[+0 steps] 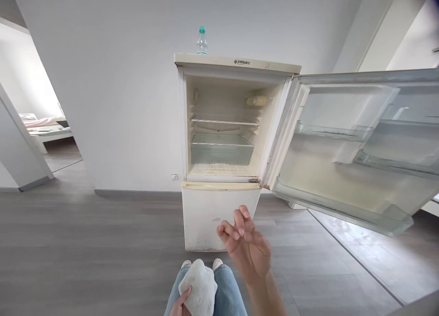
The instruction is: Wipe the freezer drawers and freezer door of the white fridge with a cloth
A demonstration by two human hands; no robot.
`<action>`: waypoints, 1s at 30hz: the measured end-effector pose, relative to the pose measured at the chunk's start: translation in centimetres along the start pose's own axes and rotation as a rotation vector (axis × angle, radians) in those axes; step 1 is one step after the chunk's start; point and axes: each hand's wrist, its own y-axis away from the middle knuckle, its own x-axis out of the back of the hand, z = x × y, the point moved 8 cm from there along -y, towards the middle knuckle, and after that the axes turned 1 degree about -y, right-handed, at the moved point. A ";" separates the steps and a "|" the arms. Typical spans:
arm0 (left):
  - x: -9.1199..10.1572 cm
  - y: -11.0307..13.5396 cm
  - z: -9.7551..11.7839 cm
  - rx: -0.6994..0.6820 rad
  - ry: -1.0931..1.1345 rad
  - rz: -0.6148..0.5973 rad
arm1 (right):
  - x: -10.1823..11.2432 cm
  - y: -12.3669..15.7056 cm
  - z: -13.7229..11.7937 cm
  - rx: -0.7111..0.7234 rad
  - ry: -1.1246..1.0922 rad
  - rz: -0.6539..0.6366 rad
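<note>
I see left hand [181, 303] pinching cloth [201, 286], thumb [185, 294] on top, probably against slipping. Right hand [246, 245] raised, empty, fingers loosely curled. Ahead of hands, fridge [202, 211]; door [360, 181] swung wide rightward, presumably keeping interior exposed.

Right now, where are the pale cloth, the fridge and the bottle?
Pale cloth [200, 284], head view: middle of its surface.
Fridge [204, 208], head view: front of its lower door.
Bottle [202, 44], head view: its clear body.
</note>
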 end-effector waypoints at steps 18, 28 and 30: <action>-13.8 8.3 4.9 -0.190 -0.233 -0.112 | 19.7 4.1 10.0 -0.512 0.415 0.412; -12.4 8.9 6.2 -0.287 -0.300 -0.112 | 15.8 2.5 7.6 -0.406 0.833 0.132; -12.5 8.8 6.4 -0.279 -0.281 -0.146 | 15.5 2.1 6.7 -0.323 0.964 0.134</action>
